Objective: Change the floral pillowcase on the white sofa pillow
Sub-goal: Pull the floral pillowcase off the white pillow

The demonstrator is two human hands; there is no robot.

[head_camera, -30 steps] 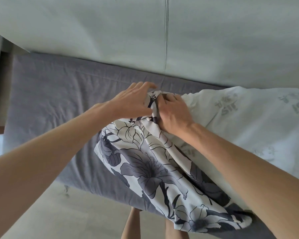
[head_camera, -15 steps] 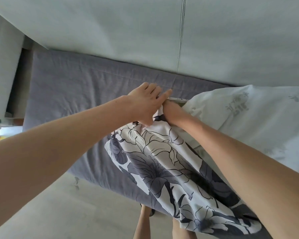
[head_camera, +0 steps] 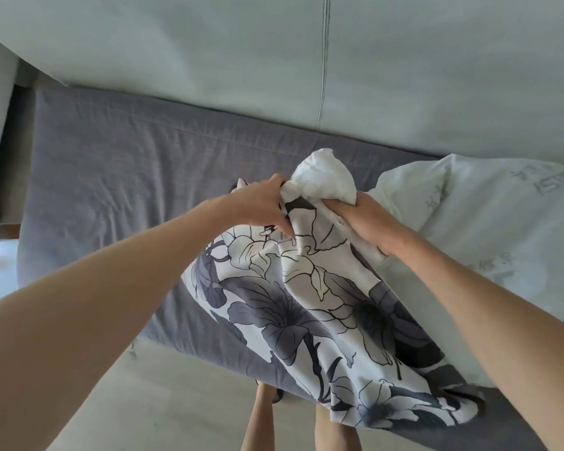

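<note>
You've got a floral pillowcase of smooth matt cloth, a white pillow corner in crinkled soft fabric, sofa seat in coarse grey woven cloth, backrest smooth, leather-like.

Two hands at work here, the left hand and the right hand, on one floral pillowcase, with two white pillows over one grey sofa seat and two bare legs below.

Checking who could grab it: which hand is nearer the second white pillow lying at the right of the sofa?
Right. The right hand is beside the second white pillow; the left hand is farther off, across the floral pillowcase.
</note>
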